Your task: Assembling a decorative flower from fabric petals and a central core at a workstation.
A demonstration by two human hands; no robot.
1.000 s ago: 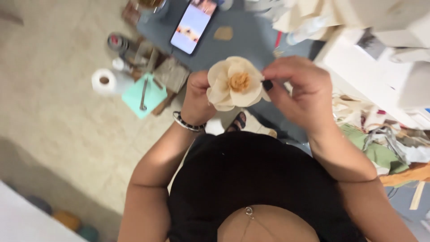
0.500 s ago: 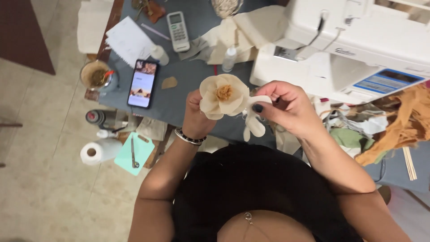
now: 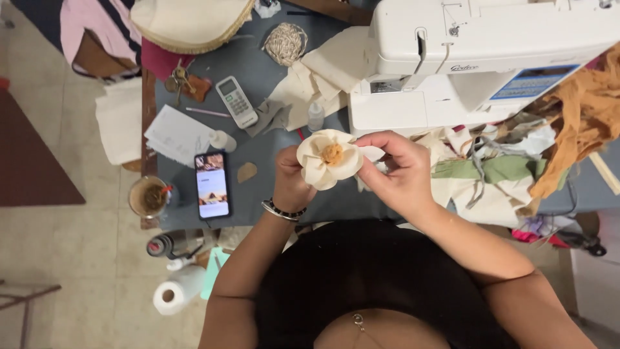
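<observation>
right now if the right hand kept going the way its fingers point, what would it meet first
The right hand points toward the left hand, so it would first meet the cream fabric flower it already pinches; depth is hard to judge from above.

Cream fabric flower held up in both my hands over the cluttered sewing table.

My left hand (image 3: 290, 178) grips the fabric flower (image 3: 329, 158) from behind, while my right hand (image 3: 397, 171) pinches its outer petals on the other side; the flower's cream petals open toward me around a tan centre. Just beyond it stands the white sewing machine (image 3: 452, 58), with cream cloth pieces (image 3: 323, 71) and a small clear bottle (image 3: 315, 117) beside its base. On the grey table (image 3: 258, 71) to my left lie a phone (image 3: 212, 185) with its screen lit, a white remote (image 3: 236, 101), a sheet of paper (image 3: 177, 134) and a cup (image 3: 148, 196) at the edge. Green and orange fabric scraps (image 3: 516, 165) pile up on my right. A paper roll (image 3: 175, 290) sits down on the floor.
</observation>
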